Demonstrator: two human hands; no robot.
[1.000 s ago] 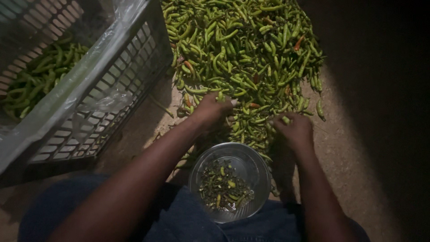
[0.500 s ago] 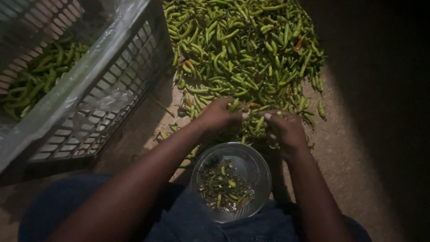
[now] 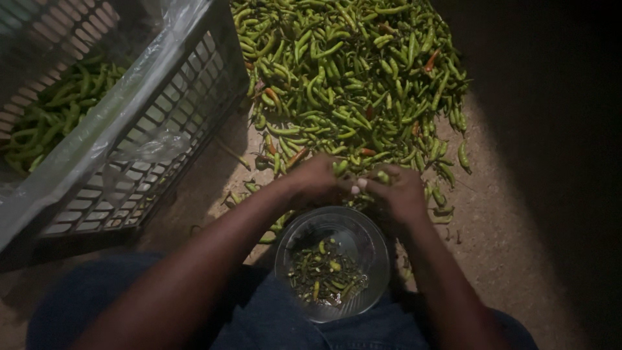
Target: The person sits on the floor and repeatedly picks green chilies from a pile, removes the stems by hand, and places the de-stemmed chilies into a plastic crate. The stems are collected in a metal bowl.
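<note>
A big pile of green chili peppers [image 3: 350,78], with a few red ones, lies on the ground ahead of me. My left hand [image 3: 317,180] and my right hand [image 3: 396,189] meet just above a clear bowl [image 3: 334,223], fingertips together, holding green chilies [image 3: 341,167] between them. The bowl rests on my lap and holds small stems and chili bits [image 3: 324,272].
A grey plastic crate [image 3: 139,155] lined with clear plastic stands at the left, with green chilies [image 3: 52,116] inside. Bare earthen floor [image 3: 492,220] lies to the right, fading into darkness.
Both hands have come off the edge of the pile and drawn together over the bowl, each with chilies in its fingers.
</note>
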